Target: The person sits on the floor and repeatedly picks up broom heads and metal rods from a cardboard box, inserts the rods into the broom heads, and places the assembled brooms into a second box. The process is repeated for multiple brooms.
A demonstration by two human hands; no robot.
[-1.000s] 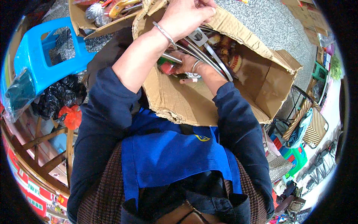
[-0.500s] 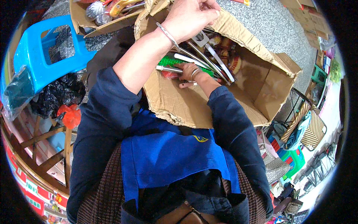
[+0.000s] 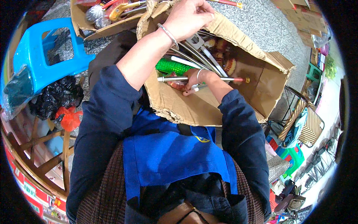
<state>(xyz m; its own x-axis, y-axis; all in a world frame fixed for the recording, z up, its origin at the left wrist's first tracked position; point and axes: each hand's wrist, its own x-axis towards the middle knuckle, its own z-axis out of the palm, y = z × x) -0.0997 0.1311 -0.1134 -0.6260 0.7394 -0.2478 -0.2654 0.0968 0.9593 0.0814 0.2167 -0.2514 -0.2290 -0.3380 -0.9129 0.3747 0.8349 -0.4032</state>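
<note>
My right hand (image 3: 192,77) is down inside a torn cardboard box (image 3: 179,112), its fingers closed round a silver metal rod (image 3: 235,79) with a red and gold end. Just below that hand lies a pale-handled tool (image 3: 191,91). Next to it are a green bumpy thing (image 3: 173,66), a white stick (image 3: 184,61) and a flat grey metal tool (image 3: 214,59). My left hand (image 3: 192,16) is at the far edge of the box, fingers curled towards the thumb by the flap. Whatever it may grip is hidden.
A second cardboard box (image 3: 84,30) with assorted tools stands at the far left. Beside it are a blue plastic stool (image 3: 26,56) and black plastic bags (image 3: 59,95). A red and gold-tipped stick (image 3: 227,3) is beyond the box. A striped bag (image 3: 311,128) stands at the right.
My right hand has moved slightly right and nearer to me with the metal rod, whose red and gold end now shows past my wrist. My left hand stays near the flap.
</note>
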